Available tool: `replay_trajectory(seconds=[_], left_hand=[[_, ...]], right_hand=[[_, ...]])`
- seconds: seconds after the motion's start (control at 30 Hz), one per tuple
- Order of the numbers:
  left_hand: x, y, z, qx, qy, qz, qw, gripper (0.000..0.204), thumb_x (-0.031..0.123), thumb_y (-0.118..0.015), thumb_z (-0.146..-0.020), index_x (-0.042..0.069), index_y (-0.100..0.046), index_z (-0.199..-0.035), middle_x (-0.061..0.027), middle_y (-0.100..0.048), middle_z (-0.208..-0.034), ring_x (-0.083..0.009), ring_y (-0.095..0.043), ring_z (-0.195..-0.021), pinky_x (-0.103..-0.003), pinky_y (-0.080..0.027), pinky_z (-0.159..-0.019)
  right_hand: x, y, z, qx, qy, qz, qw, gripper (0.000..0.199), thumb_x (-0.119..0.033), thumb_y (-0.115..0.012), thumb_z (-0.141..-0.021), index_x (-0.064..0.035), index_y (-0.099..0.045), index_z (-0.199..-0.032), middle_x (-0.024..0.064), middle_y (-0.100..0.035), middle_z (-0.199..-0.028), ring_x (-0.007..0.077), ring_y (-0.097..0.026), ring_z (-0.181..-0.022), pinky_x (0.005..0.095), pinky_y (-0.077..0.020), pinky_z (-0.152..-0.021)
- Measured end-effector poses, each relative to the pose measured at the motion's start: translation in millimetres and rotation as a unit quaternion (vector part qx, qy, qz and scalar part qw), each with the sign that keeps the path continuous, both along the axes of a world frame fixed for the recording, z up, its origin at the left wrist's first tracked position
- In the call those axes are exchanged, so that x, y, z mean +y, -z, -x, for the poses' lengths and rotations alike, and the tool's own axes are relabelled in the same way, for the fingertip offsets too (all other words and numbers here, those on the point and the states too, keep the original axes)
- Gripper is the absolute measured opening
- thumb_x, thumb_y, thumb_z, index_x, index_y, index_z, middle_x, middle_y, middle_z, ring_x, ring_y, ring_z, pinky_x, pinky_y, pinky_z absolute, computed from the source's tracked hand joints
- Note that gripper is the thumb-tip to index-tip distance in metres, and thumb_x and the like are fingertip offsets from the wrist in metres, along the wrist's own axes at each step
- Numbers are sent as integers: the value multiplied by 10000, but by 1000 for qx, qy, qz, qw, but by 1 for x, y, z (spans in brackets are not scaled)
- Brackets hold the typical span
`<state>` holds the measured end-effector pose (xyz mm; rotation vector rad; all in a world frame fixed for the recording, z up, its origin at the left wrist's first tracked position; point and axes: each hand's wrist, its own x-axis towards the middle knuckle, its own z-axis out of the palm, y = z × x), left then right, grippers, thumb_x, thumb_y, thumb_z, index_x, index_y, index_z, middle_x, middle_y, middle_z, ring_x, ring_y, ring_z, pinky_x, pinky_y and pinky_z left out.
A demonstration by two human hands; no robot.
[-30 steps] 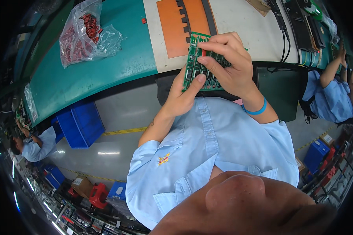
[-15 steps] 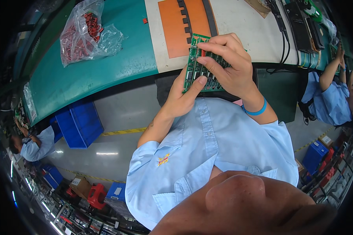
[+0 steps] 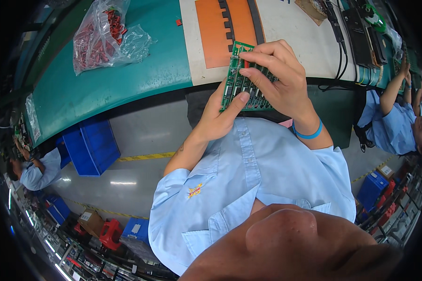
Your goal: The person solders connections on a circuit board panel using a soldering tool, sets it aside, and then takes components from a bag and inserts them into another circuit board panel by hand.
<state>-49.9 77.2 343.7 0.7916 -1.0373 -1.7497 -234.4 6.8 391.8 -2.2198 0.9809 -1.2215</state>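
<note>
Green circuit board (image 3: 243, 79): we hold it above the near edge of the table (image 3: 126, 84), over the lap, tilted toward the face. The left hand (image 3: 219, 117) supports the board from below, its thumb closed against the lower edge. The right hand (image 3: 276, 79) lies over the component side, fingers narrowed to a pinch at the upper part of the board; whether a part sits between the fingertips we cannot tell.

We judge the step in hand to be seating or checking a component on the board. The next move calls for a steady left-hand grip and fine fingertip pressure, kept square to the board so that no lead bends.

An orange mat (image 3: 229, 28) lies at the table's far side, and a clear bag of red parts (image 3: 105, 35) toward its left end.
</note>
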Motion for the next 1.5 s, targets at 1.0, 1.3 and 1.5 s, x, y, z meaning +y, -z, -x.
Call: replay_trajectory(seconds=[1.0,1.3,1.5], left_hand=[[24,19,-59,289,-136,-53,946,430,44,-504,-1088,11,-463,-1514,-169,-678,-1372,-273,-726,-1155,-386,-611,-973],[23,19,-56,244,-141,-62,957,420,67,-511,-1092,15,-466,-1507,-181,-683,-1348,-275,-728,-1146,-384,-615,-971],[17,16,-48,226,-126,-75,963,413,82,-519,-1095,15,-469,-1500,-183,-685,-1337,-272,-732,-1135,-370,-623,-952]], right_hand=[[-146,10,-92,235,-96,-129,959,440,-157,-750,-912,24,-675,-1305,162,-722,-1132,267,-666,-903,334,-543,-829],[-108,-20,-90,80,-117,-145,979,273,-76,-792,-910,11,-763,-1167,103,-759,-1008,165,-656,-824,250,-536,-759],[-65,-33,-56,33,-125,-167,977,270,-44,-796,-901,-45,-755,-1167,55,-760,-891,92,-614,-717,233,-501,-614]])
